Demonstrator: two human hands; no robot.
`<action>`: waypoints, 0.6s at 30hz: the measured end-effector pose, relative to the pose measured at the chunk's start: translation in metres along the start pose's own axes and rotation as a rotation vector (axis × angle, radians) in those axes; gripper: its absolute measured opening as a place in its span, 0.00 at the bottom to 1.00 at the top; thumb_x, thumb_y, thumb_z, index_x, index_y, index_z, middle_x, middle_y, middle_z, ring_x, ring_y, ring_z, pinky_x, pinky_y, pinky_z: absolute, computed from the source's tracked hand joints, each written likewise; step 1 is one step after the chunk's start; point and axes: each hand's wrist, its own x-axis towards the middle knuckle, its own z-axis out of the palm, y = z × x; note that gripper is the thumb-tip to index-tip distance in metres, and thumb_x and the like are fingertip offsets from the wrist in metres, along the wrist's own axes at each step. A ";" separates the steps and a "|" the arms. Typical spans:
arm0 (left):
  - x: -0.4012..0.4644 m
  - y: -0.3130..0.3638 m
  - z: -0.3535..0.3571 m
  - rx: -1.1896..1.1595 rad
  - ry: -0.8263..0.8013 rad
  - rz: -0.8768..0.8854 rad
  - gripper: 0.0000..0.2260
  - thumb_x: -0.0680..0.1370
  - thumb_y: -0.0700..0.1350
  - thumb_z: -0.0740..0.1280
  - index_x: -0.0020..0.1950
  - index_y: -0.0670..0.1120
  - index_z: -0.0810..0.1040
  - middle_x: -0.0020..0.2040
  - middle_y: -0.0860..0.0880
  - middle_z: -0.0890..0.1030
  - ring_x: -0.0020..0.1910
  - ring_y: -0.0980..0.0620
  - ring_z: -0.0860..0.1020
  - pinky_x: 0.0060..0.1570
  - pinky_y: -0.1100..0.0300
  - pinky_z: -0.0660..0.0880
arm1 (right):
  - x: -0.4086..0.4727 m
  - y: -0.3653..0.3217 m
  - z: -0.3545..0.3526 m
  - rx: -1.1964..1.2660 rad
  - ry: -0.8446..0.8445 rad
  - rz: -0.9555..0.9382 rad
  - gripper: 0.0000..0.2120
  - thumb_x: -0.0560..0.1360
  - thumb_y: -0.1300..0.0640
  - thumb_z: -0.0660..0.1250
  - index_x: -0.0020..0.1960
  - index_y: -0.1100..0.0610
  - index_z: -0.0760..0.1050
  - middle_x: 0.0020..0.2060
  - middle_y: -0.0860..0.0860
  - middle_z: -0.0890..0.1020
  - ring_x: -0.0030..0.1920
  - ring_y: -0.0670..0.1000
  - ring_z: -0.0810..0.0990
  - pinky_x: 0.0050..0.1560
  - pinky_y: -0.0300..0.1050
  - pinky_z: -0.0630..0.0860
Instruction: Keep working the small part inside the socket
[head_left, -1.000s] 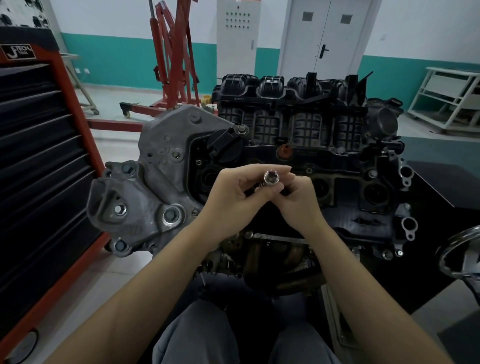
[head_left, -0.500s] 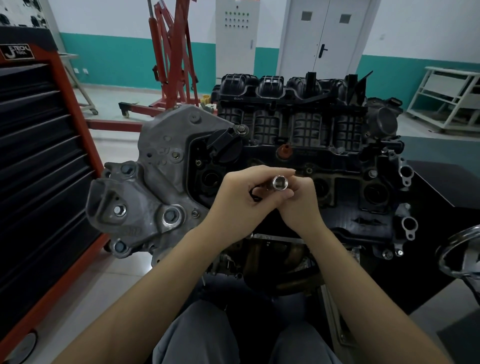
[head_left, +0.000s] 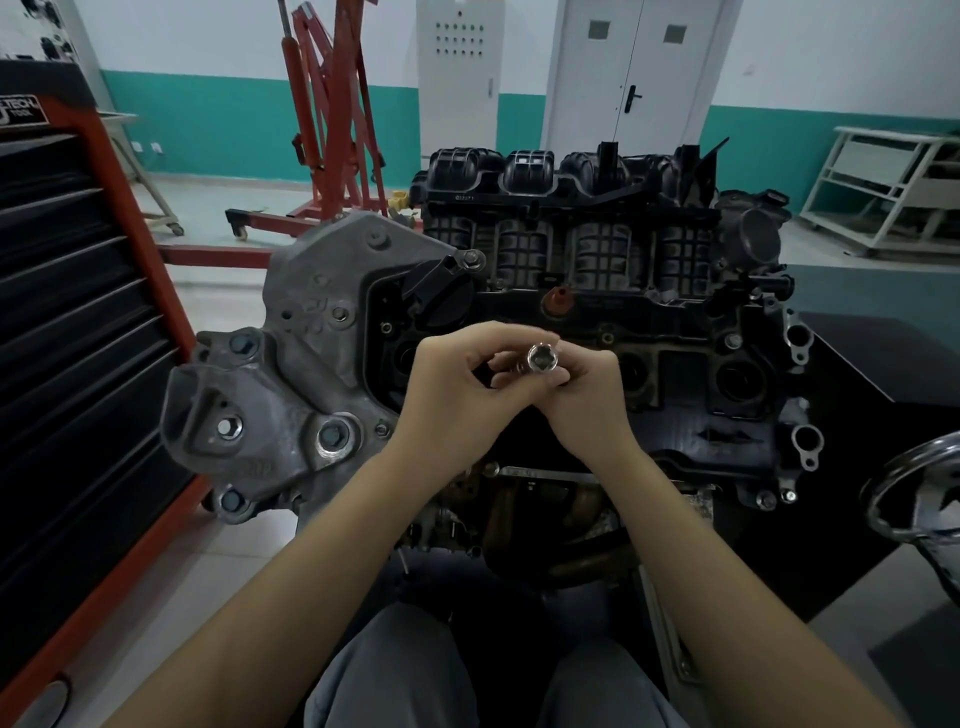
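A small shiny metal socket (head_left: 542, 358) faces me with its open end, held in front of a black car engine (head_left: 597, 270). My left hand (head_left: 457, 389) curls its fingers round the rear part of the socket piece. My right hand (head_left: 582, 395) pinches the socket's front end between thumb and fingers. Both hands touch each other above the engine's valve cover (head_left: 696, 410). What lies behind the socket inside the hands is hidden.
A grey cast bracket (head_left: 291, 374) with bolts sits on the engine's left end. A black and orange tool cabinet (head_left: 67, 322) stands at the left, a red engine crane (head_left: 332, 114) behind. A chrome handwheel (head_left: 914, 499) is at the right edge, a white rack (head_left: 893, 182) beyond.
The socket's open end has tilted slightly between the fingers and sits a little lower than a second ago. Both hands stay together in the same spot.
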 end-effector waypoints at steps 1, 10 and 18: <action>0.000 0.000 0.000 0.018 0.009 0.019 0.09 0.71 0.36 0.75 0.49 0.44 0.84 0.45 0.50 0.85 0.48 0.56 0.83 0.51 0.64 0.77 | 0.000 0.000 0.001 0.008 0.015 -0.001 0.11 0.69 0.71 0.72 0.49 0.59 0.81 0.41 0.50 0.85 0.45 0.50 0.84 0.48 0.48 0.80; 0.002 0.004 -0.004 -0.152 -0.117 -0.038 0.13 0.74 0.34 0.70 0.56 0.45 0.81 0.50 0.49 0.85 0.53 0.52 0.83 0.56 0.59 0.77 | -0.002 -0.003 0.000 -0.014 0.006 0.025 0.12 0.72 0.67 0.68 0.52 0.55 0.78 0.41 0.41 0.83 0.45 0.41 0.82 0.48 0.37 0.77; 0.003 0.003 -0.003 -0.098 -0.065 -0.042 0.13 0.74 0.34 0.71 0.55 0.46 0.82 0.49 0.53 0.85 0.52 0.55 0.83 0.55 0.61 0.77 | -0.002 -0.007 0.002 -0.046 -0.003 0.020 0.13 0.72 0.67 0.70 0.52 0.53 0.78 0.44 0.42 0.82 0.47 0.40 0.82 0.49 0.35 0.76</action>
